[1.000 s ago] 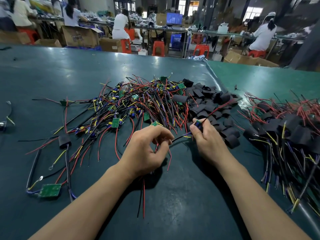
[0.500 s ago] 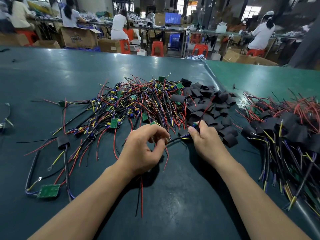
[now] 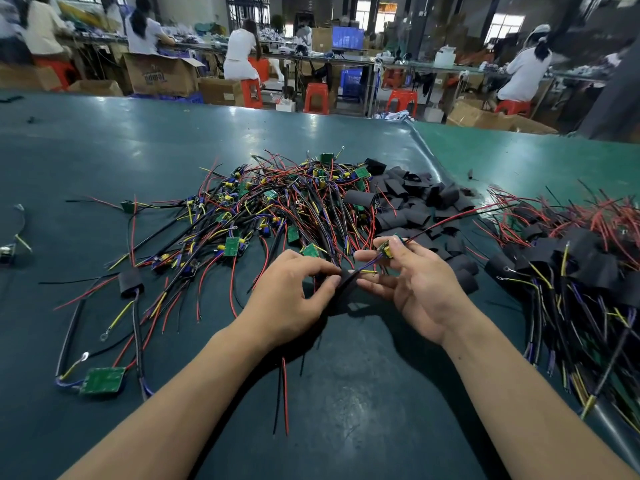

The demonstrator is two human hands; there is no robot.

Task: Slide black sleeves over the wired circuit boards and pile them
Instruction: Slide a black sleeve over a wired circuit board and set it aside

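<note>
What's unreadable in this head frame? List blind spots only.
- Black sleeve: the left hand pinches it; how far the wires are threaded in is hidden by fingers.
- Circuit board in the right hand: too small and blurred to read its parts.
- Sleeved pile: cut off by the right edge.
- Part at the left edge: cropped, unidentifiable.
</note>
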